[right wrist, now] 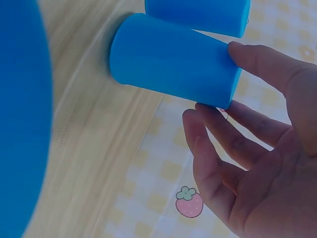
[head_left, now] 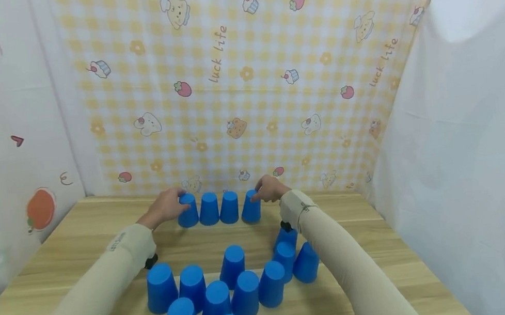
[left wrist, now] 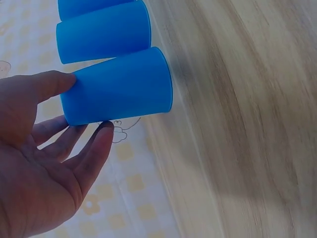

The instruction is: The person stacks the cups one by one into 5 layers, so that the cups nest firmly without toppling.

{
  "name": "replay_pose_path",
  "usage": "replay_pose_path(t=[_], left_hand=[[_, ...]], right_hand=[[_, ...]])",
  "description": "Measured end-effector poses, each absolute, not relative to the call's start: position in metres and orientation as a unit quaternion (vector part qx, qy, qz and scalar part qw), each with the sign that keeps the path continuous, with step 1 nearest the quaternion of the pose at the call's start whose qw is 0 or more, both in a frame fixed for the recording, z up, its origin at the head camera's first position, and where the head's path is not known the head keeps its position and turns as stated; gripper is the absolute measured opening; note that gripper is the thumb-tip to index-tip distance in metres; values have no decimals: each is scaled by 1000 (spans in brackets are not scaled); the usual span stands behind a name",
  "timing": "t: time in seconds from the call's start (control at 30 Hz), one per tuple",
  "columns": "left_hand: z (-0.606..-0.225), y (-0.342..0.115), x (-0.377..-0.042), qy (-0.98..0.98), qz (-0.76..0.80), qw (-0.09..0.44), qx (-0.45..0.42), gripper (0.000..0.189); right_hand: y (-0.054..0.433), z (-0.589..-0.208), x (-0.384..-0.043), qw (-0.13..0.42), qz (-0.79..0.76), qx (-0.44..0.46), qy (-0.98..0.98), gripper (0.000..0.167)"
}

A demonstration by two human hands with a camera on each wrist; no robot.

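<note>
Left hand point(head_left: 167, 206) and right hand point(head_left: 271, 188) grip opposite ends of a row

From where I stand, the two hands are well apart at the back of the wooden bench point(head_left: 375, 252), each pinching a blue cup near its narrow top. The left has the leftmost cup point(head_left: 187, 211) between thumb and fingers; the right holds the rightmost cup point(head_left: 250, 208) the same way. Between them stand the second cup point(head_left: 209, 209) and the third cup point(head_left: 228, 208), which neither hand touches. All four are mouth-down, in one line close to the checked backdrop point(head_left: 274, 98), and the rightmost sits just beside its neighbour with a slim gap.

Nearer the person, a loose cluster of front cups point(head_left: 245, 296) fills the middle of the bench, also blue and mouth-down. I count eleven, some standing tightly together, one partly hidden by the cuff of the right sleeve point(head_left: 339, 262). That arm and the left sleeve point(head_left: 95, 295), both pale, reach forward on either side of the cluster. The backdrop is yellow and white, printed with strawberries, cupcakes and the words "luck life"; a white sheet point(head_left: 481, 152) hangs on the right.
</note>
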State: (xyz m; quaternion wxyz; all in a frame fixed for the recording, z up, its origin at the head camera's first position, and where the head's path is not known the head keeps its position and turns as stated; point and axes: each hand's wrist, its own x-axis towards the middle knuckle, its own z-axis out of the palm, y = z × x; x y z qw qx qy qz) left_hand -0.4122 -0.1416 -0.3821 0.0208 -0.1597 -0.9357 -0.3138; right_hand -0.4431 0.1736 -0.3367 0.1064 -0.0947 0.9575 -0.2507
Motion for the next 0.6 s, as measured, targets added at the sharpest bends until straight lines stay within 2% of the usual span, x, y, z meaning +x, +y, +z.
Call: replay_pose_path(t=[0.13,0.37,0.6], left_hand=[[-381,-145,-410,-933,-317,31,-169,46],[-376,-152,-398,-937,-305,43,-166,60],[-377,-154,-373,-926,-309,59,-210,58]], right_hand=[[170,-335,-445,105,-239,-92,961,51],[169,-338,-445,106,-243,-99,959,51],[173,-341,-442,117,-247,-106,956,51]])
